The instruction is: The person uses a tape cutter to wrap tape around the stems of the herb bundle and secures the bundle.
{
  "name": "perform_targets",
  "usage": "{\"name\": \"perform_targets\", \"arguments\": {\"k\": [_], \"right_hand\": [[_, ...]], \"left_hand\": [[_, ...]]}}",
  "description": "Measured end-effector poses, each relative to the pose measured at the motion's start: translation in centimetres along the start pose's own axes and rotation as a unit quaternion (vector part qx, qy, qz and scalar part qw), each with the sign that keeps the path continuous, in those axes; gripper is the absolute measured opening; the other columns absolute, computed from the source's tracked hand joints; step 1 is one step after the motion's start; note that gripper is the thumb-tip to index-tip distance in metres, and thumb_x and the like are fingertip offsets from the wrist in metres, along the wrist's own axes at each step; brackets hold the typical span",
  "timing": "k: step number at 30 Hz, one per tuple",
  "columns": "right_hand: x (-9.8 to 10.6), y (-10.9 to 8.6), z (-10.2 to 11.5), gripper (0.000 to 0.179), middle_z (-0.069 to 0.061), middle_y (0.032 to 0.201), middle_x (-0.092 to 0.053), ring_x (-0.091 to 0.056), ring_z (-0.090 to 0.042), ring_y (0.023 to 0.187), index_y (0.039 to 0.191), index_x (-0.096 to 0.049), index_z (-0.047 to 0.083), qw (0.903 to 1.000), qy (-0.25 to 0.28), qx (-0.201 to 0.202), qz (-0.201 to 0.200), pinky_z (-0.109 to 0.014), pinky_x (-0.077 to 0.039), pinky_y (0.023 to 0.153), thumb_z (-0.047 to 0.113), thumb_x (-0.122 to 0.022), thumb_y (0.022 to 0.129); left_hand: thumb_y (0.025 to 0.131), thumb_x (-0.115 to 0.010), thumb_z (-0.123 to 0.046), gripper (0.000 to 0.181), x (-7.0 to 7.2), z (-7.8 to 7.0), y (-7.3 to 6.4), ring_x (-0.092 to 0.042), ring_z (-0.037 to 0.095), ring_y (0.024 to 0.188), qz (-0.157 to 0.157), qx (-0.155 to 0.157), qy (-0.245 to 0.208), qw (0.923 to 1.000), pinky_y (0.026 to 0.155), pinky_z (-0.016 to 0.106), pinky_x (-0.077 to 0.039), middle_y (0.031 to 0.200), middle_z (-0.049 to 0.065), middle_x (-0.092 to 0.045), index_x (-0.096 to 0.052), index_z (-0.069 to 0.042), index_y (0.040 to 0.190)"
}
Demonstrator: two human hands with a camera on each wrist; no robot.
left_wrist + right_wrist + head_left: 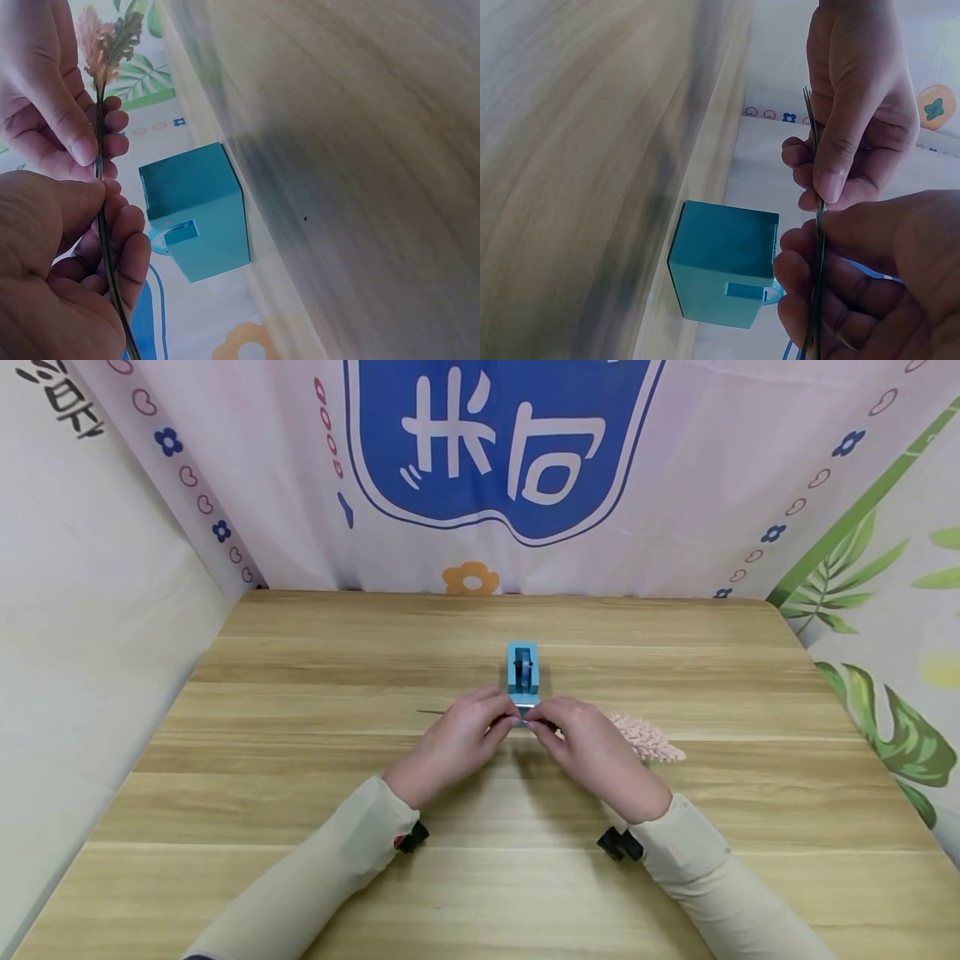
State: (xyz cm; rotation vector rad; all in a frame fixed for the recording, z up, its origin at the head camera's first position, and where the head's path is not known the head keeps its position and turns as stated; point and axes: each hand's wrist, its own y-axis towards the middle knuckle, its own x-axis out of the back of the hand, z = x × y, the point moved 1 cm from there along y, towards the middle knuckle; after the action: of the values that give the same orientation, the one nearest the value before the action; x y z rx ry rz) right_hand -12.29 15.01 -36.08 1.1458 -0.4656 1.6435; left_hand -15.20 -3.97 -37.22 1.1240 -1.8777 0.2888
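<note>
Both hands meet over the table, just in front of a blue tape dispenser (522,668). My left hand (467,731) pinches a few thin dark flower stems (109,259) between thumb and fingers. Beside it, fingertips close together, my right hand (588,747) pinches the same stems. The stems run crosswise, their bare ends (430,712) sticking out past the left hand. Beyond the right hand are the fluffy pale pink flower heads (647,739); one head looks greyer in the left wrist view. The dispenser's roll of tape (525,668) shows in its top opening.
The wood-grain table (262,760) carries the dispenser upright near its middle. A printed curtain (285,485) hangs behind the table's back edge, with more printed cloth at both sides. Dark wrist cameras (621,843) hang under the sleeves, close above the tabletop.
</note>
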Motion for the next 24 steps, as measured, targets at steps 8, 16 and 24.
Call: {"name": "perform_targets", "arguments": {"k": [8, 16, 24], "right_hand": [[-0.07, 0.26, -0.16, 0.016, -0.01, 0.113, -0.079, -0.074, -0.024, 0.105, 0.112, -0.078, 0.006, 0.9998, 0.008, 0.001, 0.019, -0.041, -0.062, 0.09, 0.012, -0.066, 0.103], [-0.09, 0.27, -0.3, 0.015, -0.007, 0.112, -0.079, -0.074, -0.022, 0.104, 0.112, -0.078, 0.008, 0.9997, 0.003, -0.001, 0.023, -0.04, -0.061, 0.089, 0.013, -0.066, 0.104], [-0.16, 0.17, -0.41, 0.015, -0.005, 0.11, -0.078, -0.074, -0.02, 0.101, 0.112, -0.077, 0.009, 0.9999, -0.001, 0.005, 0.01, -0.038, -0.061, 0.087, 0.014, -0.066, 0.104]], "left_hand": [[0.103, -0.068, -0.013, 0.009, -0.12, 0.1, -0.08, -0.062, 0.013, 0.089, -0.004, -0.008, 0.004, 1.0, 0.078, 0.027, -0.057, 0.105, 0.002, -0.072, -0.075, -0.009, 0.105], [0.102, -0.069, -0.011, 0.008, -0.1, 0.01, -0.15, -0.065, 0.014, 0.091, -0.008, -0.013, 0.0, 0.9999, 0.08, 0.029, -0.058, 0.105, 0.003, -0.072, -0.075, -0.008, 0.106], [0.104, -0.066, -0.014, 0.014, 0.05, -0.12, -0.05, -0.063, 0.012, 0.088, 0.009, 0.009, 0.016, 0.9998, 0.078, 0.026, -0.057, 0.105, 0.003, -0.071, -0.077, -0.008, 0.109]]}}
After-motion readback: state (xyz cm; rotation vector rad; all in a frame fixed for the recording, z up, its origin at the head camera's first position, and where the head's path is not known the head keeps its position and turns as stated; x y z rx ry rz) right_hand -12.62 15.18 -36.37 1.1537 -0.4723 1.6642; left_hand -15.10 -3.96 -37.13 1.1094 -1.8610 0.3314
